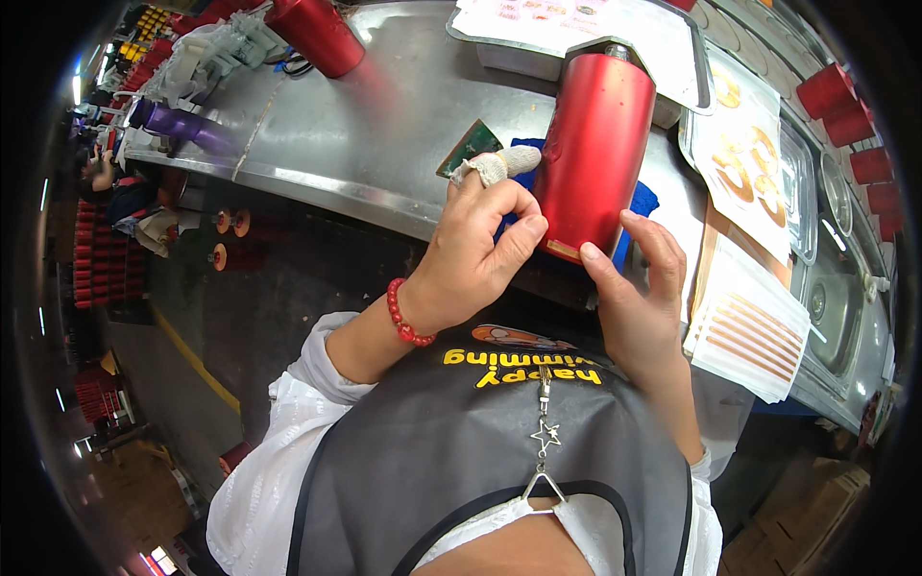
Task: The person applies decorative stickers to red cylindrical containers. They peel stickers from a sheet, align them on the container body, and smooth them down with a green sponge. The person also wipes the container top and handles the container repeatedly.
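Note:
A glossy red metal cylinder (pixel 600 144) lies on a blue cloth (pixel 642 200), its near end toward me. Along that end's edge runs a short gold-coloured strip (pixel 563 249). My left hand (pixel 477 235) is at the cylinder's left side, with thumb and index finger pinched together against it; whatever is between them is hidden. Pale fabric finger covers (pixel 495 167) wrap some of its fingers. My right hand (pixel 639 298) holds the near right end, thumb by the strip and fingers along the side. A small green card-like piece (pixel 471 149) is beyond my left hand.
Another red cylinder (pixel 322 36) and a purple one (pixel 178 125) stand along the steel table (pixel 384 144). To the right are sheets with gold-coloured shapes (pixel 744 158), striped sheets (pixel 754 326) and a sink (pixel 834 305). A white-covered tray (pixel 576 24) is at the back.

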Motion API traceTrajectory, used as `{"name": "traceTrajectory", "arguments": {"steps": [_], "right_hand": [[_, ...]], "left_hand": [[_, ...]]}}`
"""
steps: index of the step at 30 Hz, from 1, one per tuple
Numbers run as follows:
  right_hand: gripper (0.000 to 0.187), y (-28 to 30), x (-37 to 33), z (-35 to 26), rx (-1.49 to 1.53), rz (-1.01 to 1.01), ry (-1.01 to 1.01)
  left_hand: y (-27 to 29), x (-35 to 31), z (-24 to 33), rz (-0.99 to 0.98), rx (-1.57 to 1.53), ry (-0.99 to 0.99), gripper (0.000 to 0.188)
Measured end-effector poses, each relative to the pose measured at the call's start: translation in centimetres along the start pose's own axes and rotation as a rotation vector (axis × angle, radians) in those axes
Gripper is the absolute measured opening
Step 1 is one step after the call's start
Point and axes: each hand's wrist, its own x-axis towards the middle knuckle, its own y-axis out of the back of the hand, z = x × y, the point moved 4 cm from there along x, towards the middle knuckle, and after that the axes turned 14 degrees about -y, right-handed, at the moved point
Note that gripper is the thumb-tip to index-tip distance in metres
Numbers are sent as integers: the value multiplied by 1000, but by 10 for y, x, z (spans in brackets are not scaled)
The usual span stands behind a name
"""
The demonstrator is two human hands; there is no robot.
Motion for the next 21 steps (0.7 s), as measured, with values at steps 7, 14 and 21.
{"name": "traceTrajectory", "arguments": {"steps": [7, 14, 21], "right_hand": [[55, -3, 0, -3, 78, 6, 20], [56, 1, 1, -1, 143, -31, 3], [61, 2, -9, 8, 164, -35, -96]], "left_hand": [[-2, -5, -8, 81, -67, -12, 22], [-7, -9, -10, 111, -146, 45, 25], [-23, -3, -8, 138, -104, 20, 54]]}}
